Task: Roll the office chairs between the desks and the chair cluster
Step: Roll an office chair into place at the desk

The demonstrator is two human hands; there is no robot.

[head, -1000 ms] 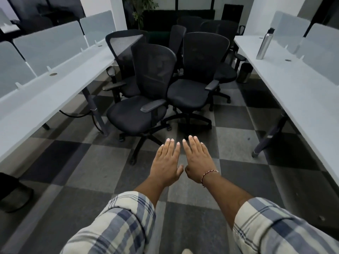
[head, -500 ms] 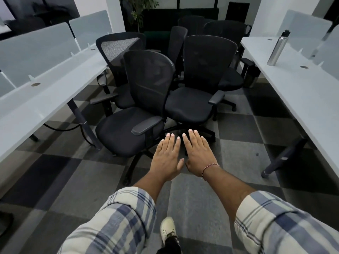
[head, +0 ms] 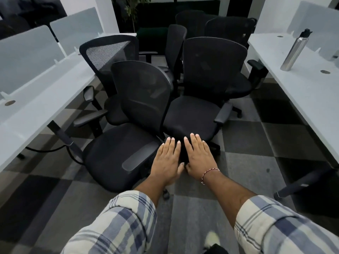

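Several black mesh-backed office chairs stand bunched together in the aisle between two long white desks. The nearest chair [head: 117,154] is at centre left, its armrest beside my left hand. A second chair [head: 192,116] stands just right of it, facing me. My left hand [head: 167,160] and my right hand [head: 199,154] are stretched forward side by side, palms down, fingers straight and slightly apart. They hover in front of the two seats, right fingertips over the second chair's front edge. Neither hand holds anything. Whether they touch the chairs cannot be told.
The left desk [head: 36,107] carries frosted divider panels [head: 23,57]. The right desk [head: 300,85] holds a steel bottle [head: 295,50]. Desk legs [head: 64,138] and a cable sit at floor level on the left. More chairs [head: 229,32] and a plant [head: 134,8] stand behind. The floor is checkered carpet.
I have stepped closer to the chair cluster, and both outstretched hands now reach the front of the two nearest seats. The hands keep the same flat, open pose.
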